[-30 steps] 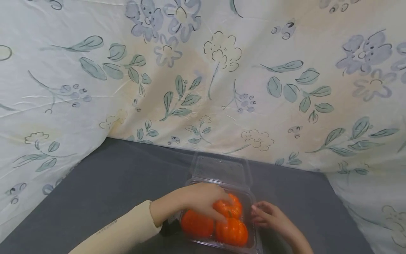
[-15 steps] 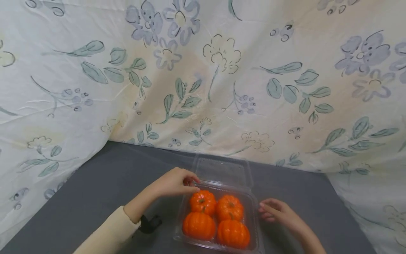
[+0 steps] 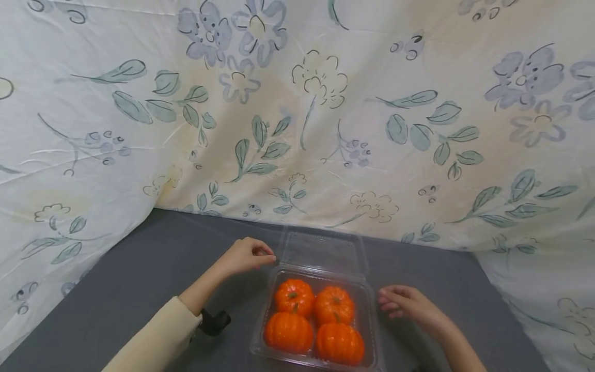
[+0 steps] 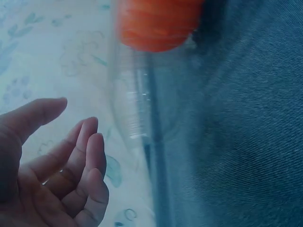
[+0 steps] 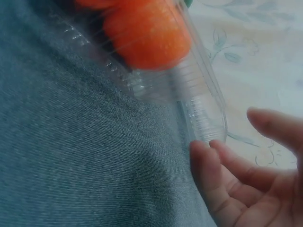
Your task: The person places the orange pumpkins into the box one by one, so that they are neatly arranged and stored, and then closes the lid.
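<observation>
A clear plastic clamshell box (image 3: 321,273) stands on the grey cloth, its lid (image 3: 323,250) folded back. Several small orange pumpkins sit inside in two rows, among them a back-left pumpkin (image 3: 295,297) and a front-right pumpkin (image 3: 340,343). My left hand (image 3: 245,256) hovers by the box's back-left corner, fingers loosely bent and holding nothing; in the left wrist view, thumb and fingers are apart, with a pumpkin (image 4: 158,23) beyond. Beside the box's right wall is my right hand (image 3: 411,306), also holding nothing; its relaxed fingers (image 5: 206,163) show in the right wrist view.
The grey cloth (image 3: 186,253) covers the surface on both sides of the box. A flowered curtain (image 3: 279,144) hangs behind and along the sides, close behind the lid. A small black device (image 3: 215,324) shows at the left wrist.
My left hand has moved from over the pumpkins to the left, off the box and past its back-left corner. My right hand has drawn slightly right, away from the box wall.
</observation>
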Available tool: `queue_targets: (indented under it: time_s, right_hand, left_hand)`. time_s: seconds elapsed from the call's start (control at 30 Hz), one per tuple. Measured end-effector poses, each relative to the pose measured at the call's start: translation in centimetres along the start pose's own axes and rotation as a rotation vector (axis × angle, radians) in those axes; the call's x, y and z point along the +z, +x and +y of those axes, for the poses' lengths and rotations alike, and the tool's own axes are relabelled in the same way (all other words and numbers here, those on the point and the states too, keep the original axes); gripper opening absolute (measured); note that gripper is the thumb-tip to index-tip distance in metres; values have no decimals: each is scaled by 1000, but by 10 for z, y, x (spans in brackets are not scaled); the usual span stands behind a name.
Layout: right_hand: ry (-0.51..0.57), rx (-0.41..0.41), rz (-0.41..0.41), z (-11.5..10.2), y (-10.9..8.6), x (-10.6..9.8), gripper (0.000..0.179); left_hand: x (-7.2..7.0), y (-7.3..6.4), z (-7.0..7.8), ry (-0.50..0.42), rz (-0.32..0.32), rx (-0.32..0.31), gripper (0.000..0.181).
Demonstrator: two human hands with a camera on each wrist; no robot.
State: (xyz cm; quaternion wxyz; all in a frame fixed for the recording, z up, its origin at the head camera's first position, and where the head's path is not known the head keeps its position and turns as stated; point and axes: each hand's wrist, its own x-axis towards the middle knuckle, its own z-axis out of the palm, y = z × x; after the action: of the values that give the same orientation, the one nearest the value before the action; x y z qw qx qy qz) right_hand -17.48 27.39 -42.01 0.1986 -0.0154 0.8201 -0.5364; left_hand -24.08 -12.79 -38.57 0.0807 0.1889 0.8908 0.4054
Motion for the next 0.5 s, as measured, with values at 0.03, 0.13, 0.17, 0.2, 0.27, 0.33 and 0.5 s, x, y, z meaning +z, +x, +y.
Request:
queue_targets:
  time_s: [0.03,0.13,0.17,0.2,0.27,0.33,0.5]
  right_hand:
    - [6,-4,-3,0,2,-1,58]
    - [19,-7,-12,-2,5,-1,59]
    - [19,-6,-17,-2,7,-1,60]
    - [19,-5,-21,-3,8,0,61]
    - [21,-5,-32,-4,11,0,62]
    - [29,-1,-38,-3,15,0,63]
    - [84,29,-13,-1,25,-2,62]
  left_hand:
    - [1,2,-2,-3,4,-10,25]
    - [6,7,-8,2,19,-33,25]
    - [7,9,-9,4,25,-44,24]
    - [8,11,-10,10,32,-55,24]
    - [10,13,-12,18,44,-76,23]
    - [11,16,-13,24,55,-92,22]
    - [14,25,-17,41,61,-108,22]
